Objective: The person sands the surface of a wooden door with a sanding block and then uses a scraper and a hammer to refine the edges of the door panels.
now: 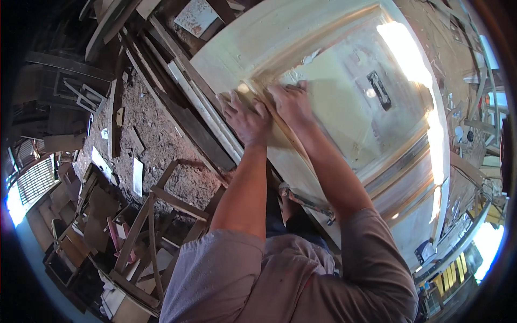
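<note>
The door [328,126], pale and panelled, lies flat in front of the person, filling the upper middle and right of the view, with patchy, smeared paint and a bright streak of light down its right side. A thin wooden strip [288,132] runs along the left moulding of its recessed panel, between the two wrists. The left hand [246,121] is palm down on the door's left border, fingers spread and slightly bent, thumb close to the strip. The right hand [292,105] rests at the panel's corner just beside it, fingers curled; whether they pinch anything cannot be told, since the hand hides its own underside. Farther right on the panel is a dark oblong piece [379,90] with a lighter rim. A small dark object [425,252] sits near the door's lower right edge. Past the left border run long planks [207,116], and beyond them the floor [161,161] is strewn with chips and scraps. A rough wooden frame [177,202] stands at lower left among boards, with a barred window [36,180] at the far left. The person wears a greyish shirt [215,274].
</note>
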The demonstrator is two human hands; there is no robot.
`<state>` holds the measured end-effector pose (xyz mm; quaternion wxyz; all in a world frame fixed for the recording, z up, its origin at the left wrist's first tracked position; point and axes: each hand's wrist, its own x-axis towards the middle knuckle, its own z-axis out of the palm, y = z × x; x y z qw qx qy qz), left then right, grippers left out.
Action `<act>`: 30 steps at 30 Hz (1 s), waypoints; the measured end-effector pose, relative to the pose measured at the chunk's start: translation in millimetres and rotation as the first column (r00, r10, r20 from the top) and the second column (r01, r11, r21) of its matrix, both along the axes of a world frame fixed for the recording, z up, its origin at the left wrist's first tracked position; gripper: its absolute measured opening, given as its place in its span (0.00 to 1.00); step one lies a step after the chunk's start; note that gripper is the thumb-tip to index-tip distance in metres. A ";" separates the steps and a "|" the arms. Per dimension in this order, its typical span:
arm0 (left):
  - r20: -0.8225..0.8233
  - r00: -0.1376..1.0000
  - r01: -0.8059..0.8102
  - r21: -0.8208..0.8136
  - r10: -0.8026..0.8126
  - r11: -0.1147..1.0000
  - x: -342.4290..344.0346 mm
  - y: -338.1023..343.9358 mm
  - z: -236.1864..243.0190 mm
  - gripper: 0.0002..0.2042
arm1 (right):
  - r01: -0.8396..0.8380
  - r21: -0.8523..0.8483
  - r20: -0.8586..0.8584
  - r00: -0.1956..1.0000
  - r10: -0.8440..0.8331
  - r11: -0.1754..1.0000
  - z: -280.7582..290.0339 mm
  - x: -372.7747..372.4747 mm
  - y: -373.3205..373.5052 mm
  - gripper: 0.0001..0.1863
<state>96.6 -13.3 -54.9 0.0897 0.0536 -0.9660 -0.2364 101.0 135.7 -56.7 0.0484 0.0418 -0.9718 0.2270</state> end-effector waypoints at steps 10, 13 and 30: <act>0.045 0.999 0.003 0.013 -0.004 1.000 1.0 2.5 0.4 0.37 | 0.071 -0.059 -0.066 0.995 -0.075 0.996 -7.6 17.9 2.4 0.12; 0.035 0.999 0.004 0.017 -0.005 1.000 2.9 2.7 -2.6 0.37 | 0.067 -0.064 -0.035 0.997 -0.070 0.996 -8.8 13.7 5.6 0.11; -0.029 0.999 0.026 -0.090 -0.028 0.996 4.8 -12.4 -17.4 0.36 | 0.071 -0.256 -0.034 0.996 -0.082 0.964 12.1 140.0 38.5 0.14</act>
